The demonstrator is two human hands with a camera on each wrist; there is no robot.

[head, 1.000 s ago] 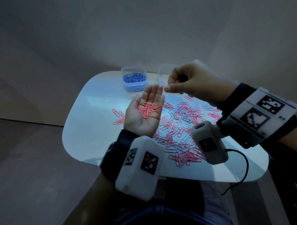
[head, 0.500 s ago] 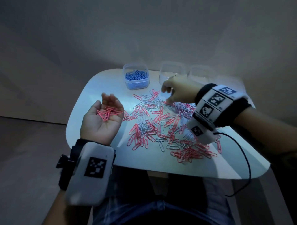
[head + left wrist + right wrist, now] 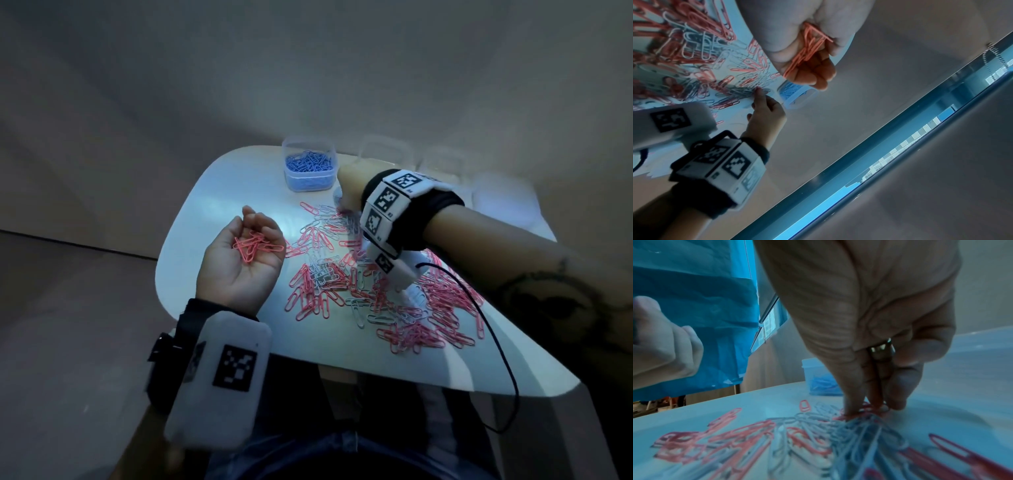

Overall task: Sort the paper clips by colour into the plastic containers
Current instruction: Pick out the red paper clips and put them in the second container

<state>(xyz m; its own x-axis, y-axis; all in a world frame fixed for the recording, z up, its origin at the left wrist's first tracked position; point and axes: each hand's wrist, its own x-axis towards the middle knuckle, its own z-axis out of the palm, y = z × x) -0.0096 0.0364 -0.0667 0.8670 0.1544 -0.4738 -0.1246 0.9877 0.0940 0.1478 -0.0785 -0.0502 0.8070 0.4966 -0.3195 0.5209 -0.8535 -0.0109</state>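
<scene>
My left hand [image 3: 239,265] is lying palm up over the left edge of the white table [image 3: 212,205], fingers loosely curled, and it is cradling a small bunch of pink clips [image 3: 255,247] in the hollow of the palm. In the left wrist view those pink clips [image 3: 807,48] are resting against my cupped fingers [image 3: 813,71].

Moving right, the mixed pile of pink and white paper clips [image 3: 376,284] is sprawling across the middle of the table. Behind it, at the far edge, the container of blue clips [image 3: 308,168] is standing upright, and just right of it 2 clear containers [image 3: 383,150] are showing faintly, too blurred for me to tell what they hold.

Further right, my right hand [image 3: 349,185] is reaching down into the far end of the pile, close to the blue container. In the right wrist view my fingertips [image 3: 853,408] are pressing together on pink clips at the table surface, pinching at them; a ring [image 3: 880,350] is showing on 1 finger.
</scene>
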